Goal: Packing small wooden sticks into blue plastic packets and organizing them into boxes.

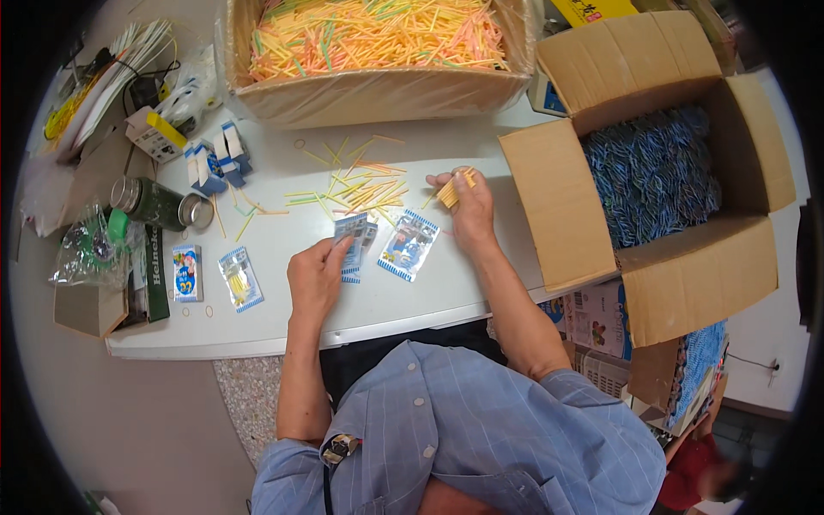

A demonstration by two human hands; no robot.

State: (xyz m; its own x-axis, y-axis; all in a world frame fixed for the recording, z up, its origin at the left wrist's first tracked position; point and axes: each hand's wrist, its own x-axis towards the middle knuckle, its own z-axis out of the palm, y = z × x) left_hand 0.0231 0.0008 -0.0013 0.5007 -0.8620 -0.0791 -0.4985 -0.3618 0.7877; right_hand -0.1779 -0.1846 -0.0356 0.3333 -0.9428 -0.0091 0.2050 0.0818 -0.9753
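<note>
My left hand is closed on a small blue-and-white packet, with another packet partly hidden under it. In my right hand is a bundle of thin yellow-orange sticks, wrapped by the fingers and standing up out of the grip. Between the hands, a blue-and-white packet with a clear window lies flat on the white table. Just beyond the left hand spreads a loose pile of thin sticks in yellow, orange and green.
A plastic-lined carton heaped with coloured sticks stands at the back. An open carton of blue packets is on the right. At left are a packet with sticks, a small box, a dark bottle and small cartons.
</note>
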